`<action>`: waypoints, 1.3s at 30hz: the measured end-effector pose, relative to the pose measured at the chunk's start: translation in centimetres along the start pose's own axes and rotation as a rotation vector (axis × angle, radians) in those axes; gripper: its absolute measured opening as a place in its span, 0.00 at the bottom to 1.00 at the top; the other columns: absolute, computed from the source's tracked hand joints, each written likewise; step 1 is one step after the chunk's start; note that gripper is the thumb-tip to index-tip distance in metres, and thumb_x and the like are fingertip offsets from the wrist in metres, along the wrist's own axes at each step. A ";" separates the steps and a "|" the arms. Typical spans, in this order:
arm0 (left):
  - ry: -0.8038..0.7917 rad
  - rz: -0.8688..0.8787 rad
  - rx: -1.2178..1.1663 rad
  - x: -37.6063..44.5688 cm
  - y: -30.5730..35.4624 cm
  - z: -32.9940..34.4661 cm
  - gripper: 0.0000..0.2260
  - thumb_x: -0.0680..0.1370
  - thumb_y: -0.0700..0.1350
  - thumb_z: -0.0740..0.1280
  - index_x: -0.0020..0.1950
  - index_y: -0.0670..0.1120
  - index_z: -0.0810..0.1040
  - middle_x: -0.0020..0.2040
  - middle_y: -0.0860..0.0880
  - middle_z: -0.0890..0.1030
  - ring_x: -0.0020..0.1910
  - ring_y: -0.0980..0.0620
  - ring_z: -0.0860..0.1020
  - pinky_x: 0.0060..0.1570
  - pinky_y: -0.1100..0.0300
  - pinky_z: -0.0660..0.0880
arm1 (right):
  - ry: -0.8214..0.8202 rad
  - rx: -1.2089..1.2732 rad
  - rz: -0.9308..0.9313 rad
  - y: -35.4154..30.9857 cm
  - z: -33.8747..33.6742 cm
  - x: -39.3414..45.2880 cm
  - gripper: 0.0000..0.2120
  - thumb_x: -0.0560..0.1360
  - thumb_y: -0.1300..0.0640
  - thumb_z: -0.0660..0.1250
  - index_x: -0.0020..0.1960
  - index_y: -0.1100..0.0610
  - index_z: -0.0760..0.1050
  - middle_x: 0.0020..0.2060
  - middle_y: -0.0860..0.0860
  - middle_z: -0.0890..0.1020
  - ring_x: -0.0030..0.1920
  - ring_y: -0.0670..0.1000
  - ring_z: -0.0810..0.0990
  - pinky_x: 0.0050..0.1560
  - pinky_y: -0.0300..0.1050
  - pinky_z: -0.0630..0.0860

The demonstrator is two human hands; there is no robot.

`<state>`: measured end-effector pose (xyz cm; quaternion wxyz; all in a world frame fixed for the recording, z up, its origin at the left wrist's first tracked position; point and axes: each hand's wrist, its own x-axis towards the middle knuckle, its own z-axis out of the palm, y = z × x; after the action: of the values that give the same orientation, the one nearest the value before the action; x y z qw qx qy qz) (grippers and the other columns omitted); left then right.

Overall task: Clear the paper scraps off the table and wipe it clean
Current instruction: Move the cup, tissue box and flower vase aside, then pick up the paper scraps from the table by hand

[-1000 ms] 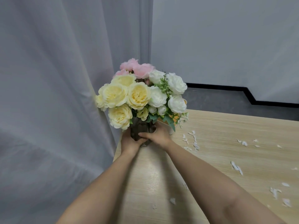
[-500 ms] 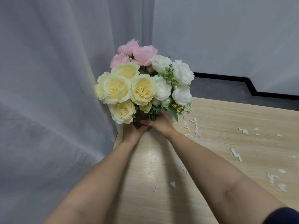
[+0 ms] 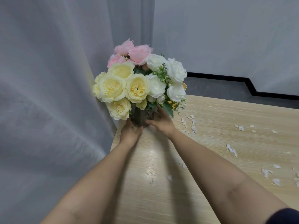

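Note:
A dark glass vase (image 3: 139, 116) full of yellow, white and pink flowers (image 3: 137, 81) stands at the far left corner of the light wooden table (image 3: 210, 183). My left hand (image 3: 130, 132) grips the vase from the left and my right hand (image 3: 161, 121) grips it from the right. Several white paper scraps (image 3: 191, 125) lie scattered just right of the vase. More scraps (image 3: 232, 149) are spread toward the right edge of the view, and two small ones (image 3: 169, 177) lie between my forearms.
A grey curtain (image 3: 48, 94) hangs along the table's left side, touching the flowers. A pale wall (image 3: 226, 33) with a black skirting line (image 3: 218, 75) stands behind the table. Something yellow (image 3: 183, 86) peeks out behind the bouquet.
Both hands have kept their grip on the vase while it shifted slightly toward the far left corner. The view has tilted a little.

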<state>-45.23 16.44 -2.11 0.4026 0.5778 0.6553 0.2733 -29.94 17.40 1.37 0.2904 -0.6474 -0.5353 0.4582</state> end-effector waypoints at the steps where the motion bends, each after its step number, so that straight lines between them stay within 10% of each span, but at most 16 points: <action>1: -0.007 -0.013 -0.017 -0.3 -0.2 0.2 0.31 0.75 0.47 0.69 0.74 0.46 0.59 0.65 0.46 0.74 0.61 0.44 0.75 0.57 0.55 0.73 | 0.018 0.024 0.011 0.7 -0.5 -0.4 0.35 0.69 0.55 0.75 0.71 0.57 0.63 0.63 0.52 0.72 0.65 0.50 0.70 0.63 0.43 0.67; 10: 0.011 -0.227 -0.283 -3.9 1.6 4.1 0.27 0.78 0.45 0.66 0.74 0.42 0.61 0.70 0.42 0.69 0.68 0.47 0.69 0.64 0.53 0.69 | 0.062 0.012 0.070 5.0 -5.2 -3.9 0.32 0.72 0.53 0.72 0.72 0.56 0.65 0.68 0.51 0.71 0.65 0.52 0.71 0.62 0.44 0.68; 17: -0.003 -0.400 -0.683 -7.0 5.2 8.6 0.05 0.80 0.44 0.60 0.52 0.46 0.75 0.48 0.48 0.78 0.44 0.53 0.75 0.44 0.59 0.71 | 0.135 0.039 0.044 8.5 -9.2 -6.4 0.19 0.73 0.56 0.71 0.63 0.57 0.75 0.60 0.50 0.78 0.57 0.49 0.77 0.55 0.38 0.70; 24: -0.156 -0.614 -1.227 -9.4 7.4 12.3 0.15 0.82 0.48 0.54 0.64 0.42 0.70 0.59 0.44 0.78 0.62 0.43 0.75 0.64 0.49 0.69 | 0.232 -0.049 0.090 12.1 -14.7 -5.9 0.15 0.73 0.58 0.70 0.60 0.58 0.77 0.53 0.53 0.81 0.47 0.47 0.77 0.49 0.38 0.70; 39: -0.089 -0.742 -1.404 -9.4 6.8 15.1 0.18 0.82 0.48 0.53 0.67 0.40 0.69 0.63 0.41 0.77 0.63 0.41 0.74 0.68 0.47 0.65 | 0.132 -0.328 0.140 13.9 -15.2 4.1 0.19 0.73 0.58 0.68 0.62 0.61 0.74 0.56 0.59 0.77 0.57 0.56 0.75 0.54 0.44 0.69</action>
<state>-28.74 6.83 -2.52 0.7633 -0.0566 0.4631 0.4469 -10.21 19.44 -5.58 0.1829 -0.7504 -0.5364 0.3402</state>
